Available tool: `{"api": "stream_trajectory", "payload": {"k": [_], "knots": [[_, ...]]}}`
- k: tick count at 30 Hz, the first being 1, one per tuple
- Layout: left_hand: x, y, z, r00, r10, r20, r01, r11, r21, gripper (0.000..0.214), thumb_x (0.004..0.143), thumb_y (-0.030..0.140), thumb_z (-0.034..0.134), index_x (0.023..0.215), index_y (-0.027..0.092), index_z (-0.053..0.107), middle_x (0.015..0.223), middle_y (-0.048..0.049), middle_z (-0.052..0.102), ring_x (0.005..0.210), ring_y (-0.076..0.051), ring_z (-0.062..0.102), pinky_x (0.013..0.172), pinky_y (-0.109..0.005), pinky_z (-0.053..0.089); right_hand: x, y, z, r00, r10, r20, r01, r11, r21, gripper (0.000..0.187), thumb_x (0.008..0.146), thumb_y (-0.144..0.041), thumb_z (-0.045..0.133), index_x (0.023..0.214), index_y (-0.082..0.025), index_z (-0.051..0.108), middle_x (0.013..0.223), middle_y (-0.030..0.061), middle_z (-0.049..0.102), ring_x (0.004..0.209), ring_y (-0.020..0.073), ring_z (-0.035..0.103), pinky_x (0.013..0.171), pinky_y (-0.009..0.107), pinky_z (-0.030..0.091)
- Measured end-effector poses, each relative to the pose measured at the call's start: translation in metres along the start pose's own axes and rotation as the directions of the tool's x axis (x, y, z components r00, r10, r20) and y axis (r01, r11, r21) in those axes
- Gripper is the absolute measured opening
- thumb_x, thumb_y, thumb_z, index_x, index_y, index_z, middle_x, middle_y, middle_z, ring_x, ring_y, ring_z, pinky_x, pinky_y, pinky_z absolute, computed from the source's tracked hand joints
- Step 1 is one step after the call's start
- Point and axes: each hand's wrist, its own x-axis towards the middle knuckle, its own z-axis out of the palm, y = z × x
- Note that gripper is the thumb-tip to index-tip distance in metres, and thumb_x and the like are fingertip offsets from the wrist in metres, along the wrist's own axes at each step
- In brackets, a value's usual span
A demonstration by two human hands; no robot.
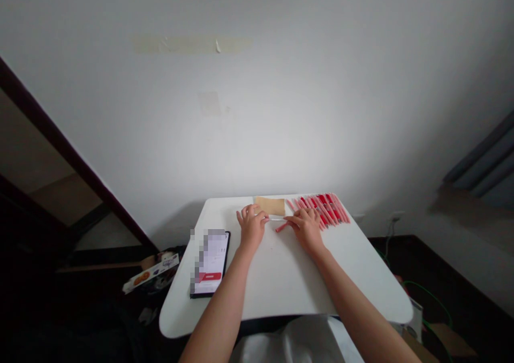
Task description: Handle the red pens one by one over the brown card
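A thin white stick (pixel 276 219) runs level between my two hands, just above the white table. My left hand (pixel 252 226) pinches its left end between thumb and fingertips, while the other fingers are spread. At its right end, the thumb and fingers of my right hand (pixel 307 226) are closed on it. Beneath the right fingertips lies a short pink tube (pixel 281 227). A row of slim pink and red pen-like sticks (pixel 331 210) lies side by side behind and to the right of my right hand, which hides some of them. Behind the white stick is a tan rectangular piece (pixel 271 206).
A phone (pixel 211 264) with a lit screen lies on the left of the white table (pixel 289 288), beside my left forearm. The wall (pixel 281 111) rises behind the table. A printed box (pixel 150 274) is low on the left; a green cable (pixel 433 296) runs at the right.
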Motion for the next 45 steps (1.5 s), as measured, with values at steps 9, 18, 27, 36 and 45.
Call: {"api": "stream_trajectory", "payload": {"k": [9, 18, 27, 36, 45], "knots": [[0.0, -0.001, 0.002, 1.0, 0.027, -0.007, -0.027, 0.999, -0.045, 0.009, 0.082, 0.028, 0.063, 0.083, 0.029, 0.072, 0.127, -0.0028, 0.056, 0.123, -0.024, 0.039, 0.111, -0.056, 0.022, 0.0, -0.002, 0.002, 1.0, -0.008, -0.009, 0.008, 1.0, -0.006, 0.017, 0.088, -0.033, 0.061, 0.097, -0.039, 0.074, 0.093, 0.0035, 0.062, 0.098, 0.0223, 0.044, 0.095, 0.043, 0.027], [0.001, -0.005, 0.006, 1.0, 0.016, -0.018, -0.017, 0.998, -0.065, 0.013, 0.084, 0.032, 0.06, 0.088, 0.03, 0.072, 0.126, -0.0041, 0.056, 0.122, -0.024, 0.041, 0.109, -0.053, 0.027, 0.0, -0.003, -0.001, 1.0, 0.01, -0.003, -0.01, 1.0, 0.028, 0.016, 0.087, -0.032, 0.061, 0.095, -0.036, 0.075, 0.092, 0.0034, 0.063, 0.099, 0.0233, 0.044, 0.095, 0.042, 0.027], [0.002, -0.006, 0.001, 0.992, -0.075, -0.104, 0.071, 0.997, -0.04, 0.02, 0.083, 0.028, 0.061, 0.1, 0.03, 0.07, 0.123, -0.0058, 0.059, 0.12, -0.024, 0.045, 0.109, -0.05, 0.029, 0.0, 0.004, -0.001, 0.998, 0.069, -0.014, -0.068, 0.995, 0.067, 0.02, 0.089, -0.031, 0.057, 0.097, -0.034, 0.075, 0.093, 0.0052, 0.065, 0.102, 0.0257, 0.045, 0.092, 0.044, 0.03], [-0.003, -0.011, 0.002, 0.963, -0.211, -0.17, 0.239, 0.956, 0.17, 0.02, 0.082, 0.031, 0.06, 0.098, 0.027, 0.071, 0.123, -0.0091, 0.058, 0.12, -0.031, 0.041, 0.105, -0.066, 0.025, 0.001, 0.007, -0.001, 0.995, 0.099, -0.026, -0.097, 0.992, 0.082, 0.02, 0.089, -0.031, 0.056, 0.096, -0.034, 0.075, 0.09, 0.0053, 0.065, 0.099, 0.0252, 0.045, 0.094, 0.045, 0.029], [-0.004, -0.009, -0.001, 0.948, -0.26, -0.182, 0.295, 0.934, 0.204, 0.02, 0.082, 0.033, 0.055, 0.091, 0.023, 0.071, 0.117, -0.0101, 0.06, 0.116, -0.032, 0.045, 0.102, -0.064, 0.031, 0.0, 0.009, 0.002, 0.996, 0.083, -0.029, -0.081, 0.995, 0.057, 0.021, 0.089, -0.033, 0.056, 0.098, -0.035, 0.074, 0.09, 0.0052, 0.064, 0.1, 0.0256, 0.045, 0.093, 0.043, 0.028]]}}
